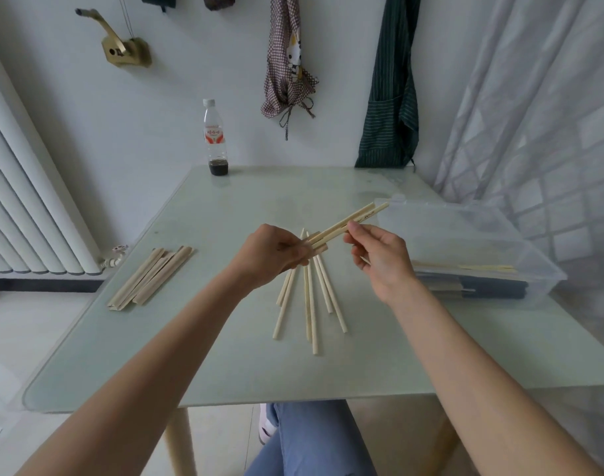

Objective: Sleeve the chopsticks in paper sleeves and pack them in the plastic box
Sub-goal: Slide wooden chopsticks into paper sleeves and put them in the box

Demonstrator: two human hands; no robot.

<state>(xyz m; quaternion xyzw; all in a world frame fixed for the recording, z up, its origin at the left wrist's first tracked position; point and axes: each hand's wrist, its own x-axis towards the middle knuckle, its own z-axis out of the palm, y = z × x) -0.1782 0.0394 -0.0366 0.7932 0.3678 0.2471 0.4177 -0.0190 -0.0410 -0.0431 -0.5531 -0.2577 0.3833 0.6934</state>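
Note:
My left hand [276, 250] grips a brown paper sleeve [316, 242] by its open end, above the table's middle. A pair of pale wooden chopsticks [348, 221] sticks out of that sleeve, slanting up to the right. My right hand [379, 255] pinches the pair near its middle with thumb and forefinger. Below the hands, several bare chopsticks [311, 304] lie fanned out on the glass table [225, 338]. A pile of empty paper sleeves [151, 278] lies at the left. The clear plastic box [472, 249] stands at the right with sleeved pairs inside.
A plastic bottle [215, 139] with dark liquid at its bottom stands at the table's far edge. A radiator [26, 201] runs along the left, a sheer curtain [541, 115] hangs at the right. Aprons hang on the back wall. My knee shows under the front edge.

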